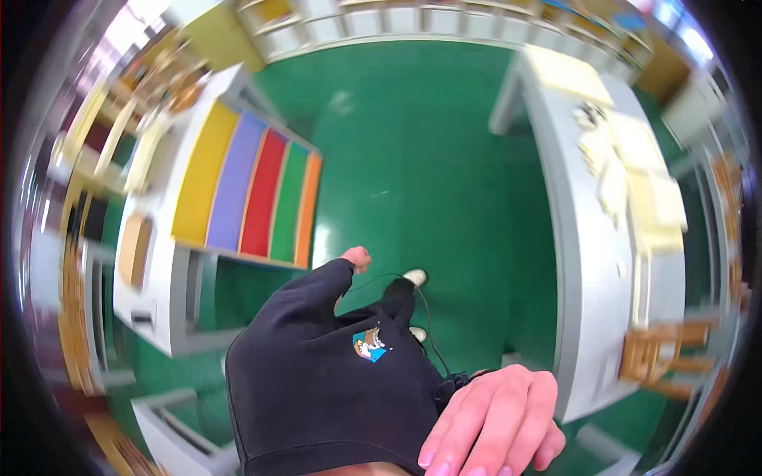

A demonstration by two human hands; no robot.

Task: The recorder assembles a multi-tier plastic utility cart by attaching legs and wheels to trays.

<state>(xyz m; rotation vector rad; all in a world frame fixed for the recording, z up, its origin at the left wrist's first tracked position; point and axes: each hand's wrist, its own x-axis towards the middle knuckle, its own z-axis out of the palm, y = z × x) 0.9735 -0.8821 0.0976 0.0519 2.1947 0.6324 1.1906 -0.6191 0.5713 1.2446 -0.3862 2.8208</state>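
Seen from above, a person in a black top stands on a green floor (pixel 444 159) between two white counters. The left grip (pixel 359 259) is small in view, its fingers loosely curled; whether it has hold of anything, I cannot tell. Nearest to it is a striped rack (pixel 260 190), yellow, purple, red, green and orange, lying along the right edge of the left counter (pixel 151 293); the grip is near the rack's near right corner, with floor visible between them. The right grip (pixel 496 420) is large and close, fingers together and slightly bent, back of the hand showing; its palm is hidden, so I cannot tell what it holds. It is near the near left corner of the right counter (pixel 587 333), which carries pale sheets (pixel 655 206) along its right edge. A dark cable (pixel 429 321) loops across the floor beside the shoes (pixel 415 277).
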